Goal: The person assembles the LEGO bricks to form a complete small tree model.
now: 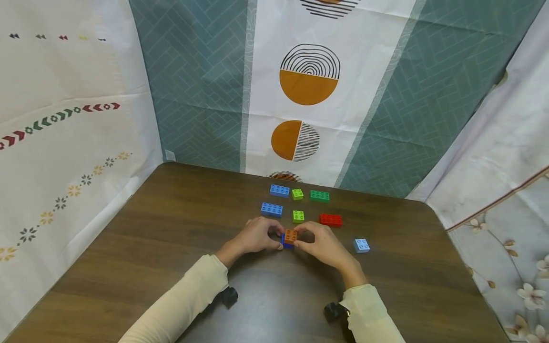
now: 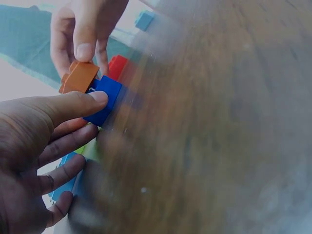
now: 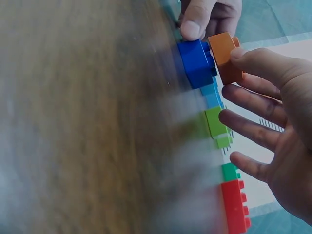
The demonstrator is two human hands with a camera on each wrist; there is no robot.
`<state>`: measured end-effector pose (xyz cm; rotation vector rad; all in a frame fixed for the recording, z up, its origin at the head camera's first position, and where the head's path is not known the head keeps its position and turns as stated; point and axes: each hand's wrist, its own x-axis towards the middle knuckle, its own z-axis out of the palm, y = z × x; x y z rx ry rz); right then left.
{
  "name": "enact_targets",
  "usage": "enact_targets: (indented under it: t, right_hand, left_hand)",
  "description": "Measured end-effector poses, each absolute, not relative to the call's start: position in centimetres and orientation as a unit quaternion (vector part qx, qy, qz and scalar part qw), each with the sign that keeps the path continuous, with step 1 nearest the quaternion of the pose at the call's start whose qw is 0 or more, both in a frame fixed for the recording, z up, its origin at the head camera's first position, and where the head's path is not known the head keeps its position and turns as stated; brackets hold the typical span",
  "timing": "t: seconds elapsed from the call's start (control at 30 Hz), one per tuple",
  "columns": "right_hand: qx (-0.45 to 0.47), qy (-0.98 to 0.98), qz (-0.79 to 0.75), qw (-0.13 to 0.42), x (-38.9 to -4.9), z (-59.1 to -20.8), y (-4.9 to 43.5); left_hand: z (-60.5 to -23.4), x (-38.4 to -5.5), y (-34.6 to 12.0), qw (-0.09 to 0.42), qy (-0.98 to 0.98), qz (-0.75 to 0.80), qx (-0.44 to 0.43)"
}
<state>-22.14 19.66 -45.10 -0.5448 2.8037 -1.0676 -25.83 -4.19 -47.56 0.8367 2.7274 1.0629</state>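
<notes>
My left hand [image 1: 258, 235] pinches a dark blue toy brick [image 2: 105, 101] between thumb and forefinger, low on the table. An orange brick [image 1: 290, 236] is held by my right hand [image 1: 322, 244], its thumb on one side. The orange brick sits over the blue brick's studs, tilted and slightly offset; in the right wrist view a narrow gap with studs shows between the two. The remaining fingers of both hands stretch loosely away from the bricks. From the head view, the orange brick hides most of the blue one.
Behind the hands lie two blue bricks [image 1: 271, 209], two lime bricks [image 1: 298, 216], a green brick [image 1: 319, 196] and a red brick [image 1: 330, 220]. A light blue brick [image 1: 361, 246] lies to the right on the brown table [image 1: 193, 209]. Cloth hangings [image 1: 201, 95] border the table.
</notes>
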Motion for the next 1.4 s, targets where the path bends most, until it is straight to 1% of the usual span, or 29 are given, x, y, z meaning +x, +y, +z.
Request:
enact_targets:
  t: [0.27,0.9,1.1,1.4]
  right_hand:
    - [-0.157,0.926,-0.34,0.047,-22.41,-45.32,19.11]
    - [-0.165,0.916,-0.361,0.049,-22.21,-45.25,19.3]
    - [-0.166,0.917,-0.359,0.049,-22.13,-45.27,19.21]
    - [-0.174,0.92,-0.347,0.043,-22.19,-45.26,18.98]
  left_hand:
    - [-47.64,-25.9,-4.06,0.045,0.898,0.339,0.276]
    - [-47.27,-25.8,-3.89,0.047,0.901,0.337,0.271]
    - [-47.26,-26.03,-4.28,0.058,0.883,0.375,0.278]
    - [-47.03,-26.04,-4.72,0.057,0.858,0.422,0.287]
